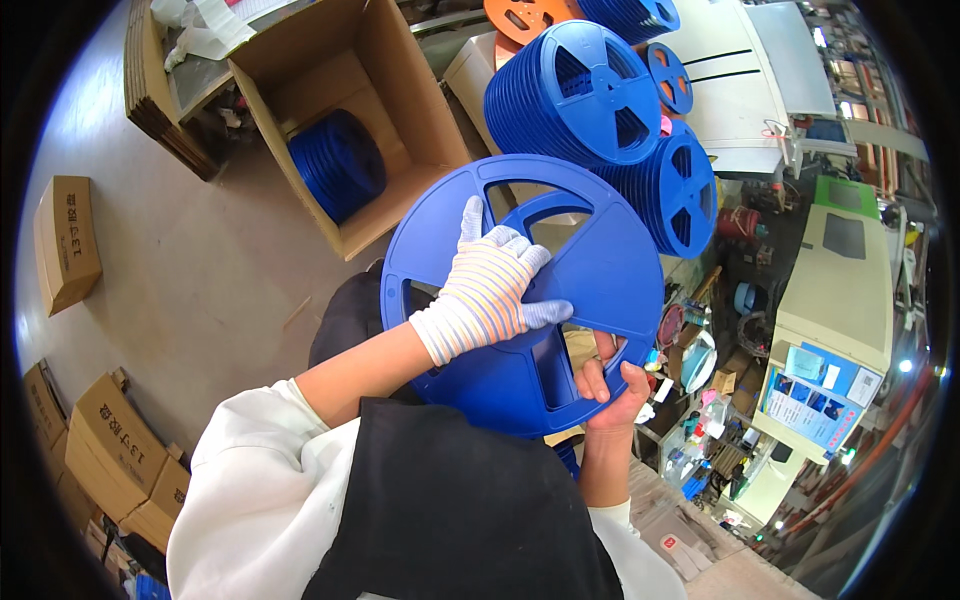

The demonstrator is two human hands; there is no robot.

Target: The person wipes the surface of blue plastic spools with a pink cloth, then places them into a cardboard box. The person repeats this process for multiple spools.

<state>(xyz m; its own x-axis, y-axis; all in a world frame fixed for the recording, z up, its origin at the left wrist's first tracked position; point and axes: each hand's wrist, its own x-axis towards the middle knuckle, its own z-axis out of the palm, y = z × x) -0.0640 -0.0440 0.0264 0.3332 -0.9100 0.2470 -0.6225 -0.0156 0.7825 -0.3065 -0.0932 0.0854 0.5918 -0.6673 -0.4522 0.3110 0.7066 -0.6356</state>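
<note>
Left hand (490,288) is resting wide-fingered on this blue reel (620,260); right hand (613,397) is gripping its rim. Stacked reels (605,82) are chilling past the left fingertips (473,208).

A striped-gloved left hand (490,285) is resting palm down, thumb (547,313) extended and fingers (471,218) fanned, its bare forearm (365,372) slanting inward, while the bare right hand (612,396) is gripping with bent fingers.
</note>
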